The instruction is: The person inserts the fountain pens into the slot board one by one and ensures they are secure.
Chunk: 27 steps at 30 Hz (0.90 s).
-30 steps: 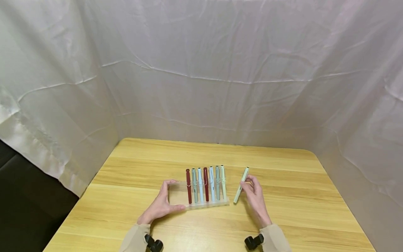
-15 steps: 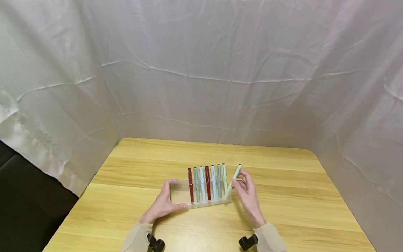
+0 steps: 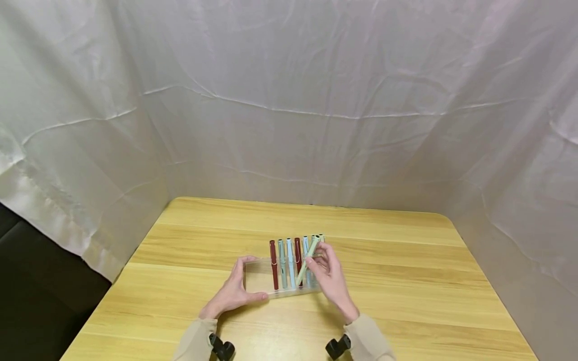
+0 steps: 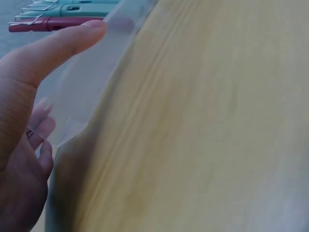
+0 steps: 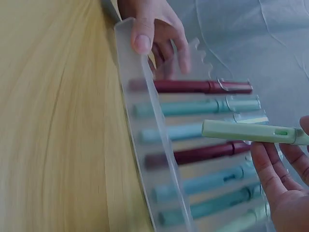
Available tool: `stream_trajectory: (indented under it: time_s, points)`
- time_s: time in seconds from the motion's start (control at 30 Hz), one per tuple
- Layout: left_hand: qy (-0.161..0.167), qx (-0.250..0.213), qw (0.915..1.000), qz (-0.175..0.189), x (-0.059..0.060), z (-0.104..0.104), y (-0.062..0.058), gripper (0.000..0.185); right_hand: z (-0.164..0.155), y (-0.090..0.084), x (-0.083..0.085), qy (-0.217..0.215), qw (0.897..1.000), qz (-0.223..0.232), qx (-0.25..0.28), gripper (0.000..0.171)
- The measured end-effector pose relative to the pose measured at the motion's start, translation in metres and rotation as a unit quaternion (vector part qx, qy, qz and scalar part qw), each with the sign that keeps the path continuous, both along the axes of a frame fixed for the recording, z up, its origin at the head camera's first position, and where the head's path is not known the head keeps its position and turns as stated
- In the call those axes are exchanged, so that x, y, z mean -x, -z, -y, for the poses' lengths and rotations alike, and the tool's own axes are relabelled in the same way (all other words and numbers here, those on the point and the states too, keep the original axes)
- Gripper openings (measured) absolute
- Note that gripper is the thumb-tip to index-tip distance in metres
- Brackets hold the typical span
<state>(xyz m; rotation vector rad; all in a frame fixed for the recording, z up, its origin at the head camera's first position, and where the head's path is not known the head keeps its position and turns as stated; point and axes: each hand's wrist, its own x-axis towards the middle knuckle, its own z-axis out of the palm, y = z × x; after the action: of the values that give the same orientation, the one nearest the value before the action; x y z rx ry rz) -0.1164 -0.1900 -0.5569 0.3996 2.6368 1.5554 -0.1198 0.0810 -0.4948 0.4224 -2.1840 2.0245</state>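
Pale green pen (image 3: 308,259) is pinched between the thumb and fingers of the person's right hand (image 3: 331,280), held tilted above the row of pens that lie in a clear plastic holder (image 3: 255,277) near the middle of a wooden table (image 3: 406,301). Nearest the camera, two beige sleeves (image 3: 195,342) enter from the bottom edge, each with a small black wrist mount. The left hand (image 3: 231,292) grips the holder's left end, thumb pressed along the near rim and fingers curled over the far edge; the left wrist view shows the thumb (image 4: 58,46) lying flat against the frosted plastic wall. In the right wrist view the pale green pen (image 5: 248,131) crosses over the row at an angle, its tip above the light blue pen (image 5: 193,130) and the second dark red pen (image 5: 203,153), with no contact visible there. In the holder, from left, lie a dark red pen (image 3: 273,264), a teal pen (image 3: 282,262), a light blue pen, a second dark red pen (image 3: 297,253), and further blue and green pens partly hidden behind the right hand. Behind the table, creased white fabric (image 3: 289,100) covers the back and both sides.
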Motion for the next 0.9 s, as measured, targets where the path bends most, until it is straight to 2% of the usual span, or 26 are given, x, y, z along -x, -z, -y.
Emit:
stream_trajectory:
  time_s: [0.2, 0.33, 0.6, 0.9]
  points:
    - [0.019, -0.019, 0.9996, 0.006, 0.0, 0.004, -0.003, 0.102, 0.019, -0.002, -0.002, -0.025, 1.0, 0.0, -0.011, 0.036]
    - [0.018, -0.02, 0.9996, 0.012, 0.0, 0.004, -0.005, 0.101, 0.031, -0.001, -0.003, -0.04, 0.999, -0.007, -0.025, 0.037]
    - [0.017, -0.021, 0.9995, 0.016, -0.001, 0.005, -0.006, 0.099, 0.049, 0.001, -0.005, -0.043, 0.997, -0.025, -0.066, 0.045]
    - [0.022, -0.016, 0.9996, 0.01, 0.0, 0.004, -0.005, 0.099, 0.056, 0.007, -0.006, -0.061, 0.99, -0.043, -0.12, 0.039]
